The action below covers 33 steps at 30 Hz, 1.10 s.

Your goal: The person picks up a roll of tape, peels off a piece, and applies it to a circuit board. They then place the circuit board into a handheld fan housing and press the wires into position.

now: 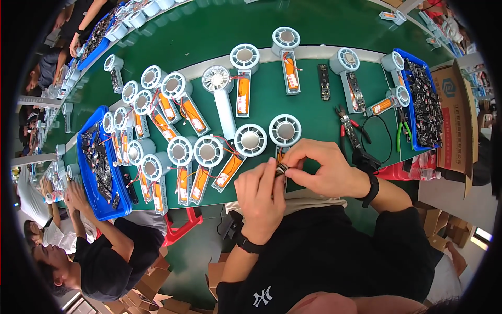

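Near the table's front edge, my left hand [260, 196] and my right hand [320, 165] meet with pinched fingers. Between the fingertips is a small dark circuit board [281, 169], partly hidden by them. Just beyond lies an open handheld fan [285, 130] with a light-blue round head; its handle runs under my fingers, an orange battery partly showing. To the left of it rests another fan [250, 140], its orange battery and red wires bare. A finished-looking white fan [224, 112] lies farther off among several opened ones.
Blue trays of dark circuit boards stand at left [125, 206] and right [409, 137]. Red-handled pliers [346, 123], green-handled cutters [402, 128], a black cable [390, 138] and a loose board [324, 82] lie right. A cardboard box [454, 120] stands far right; a co-worker [112, 256] sits left.
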Motion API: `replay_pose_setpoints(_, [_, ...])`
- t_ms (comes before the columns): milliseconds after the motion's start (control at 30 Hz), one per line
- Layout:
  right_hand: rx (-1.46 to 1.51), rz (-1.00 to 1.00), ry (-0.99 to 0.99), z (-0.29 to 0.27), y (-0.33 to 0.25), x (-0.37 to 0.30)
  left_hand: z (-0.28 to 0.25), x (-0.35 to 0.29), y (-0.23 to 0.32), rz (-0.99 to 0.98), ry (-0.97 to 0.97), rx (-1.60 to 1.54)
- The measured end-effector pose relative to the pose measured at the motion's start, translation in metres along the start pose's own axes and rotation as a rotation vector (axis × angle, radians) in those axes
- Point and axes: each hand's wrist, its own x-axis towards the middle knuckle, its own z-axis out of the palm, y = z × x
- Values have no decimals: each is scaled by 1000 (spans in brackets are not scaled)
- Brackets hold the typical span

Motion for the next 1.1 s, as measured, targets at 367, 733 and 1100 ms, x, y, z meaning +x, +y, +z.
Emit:
replay_pose_setpoints(367, [-452,-340,115,8,31,-13,-13,-2,-9,-157,-97,-204])
replay_pose_setpoints(733, [-180,-171,234,17,37,-16,-26,8,-12,58,-242,35])
replay_pose_setpoints(1100, [-318,-428,57,0,36,3,-17,6,-17,-75,-249,-199])
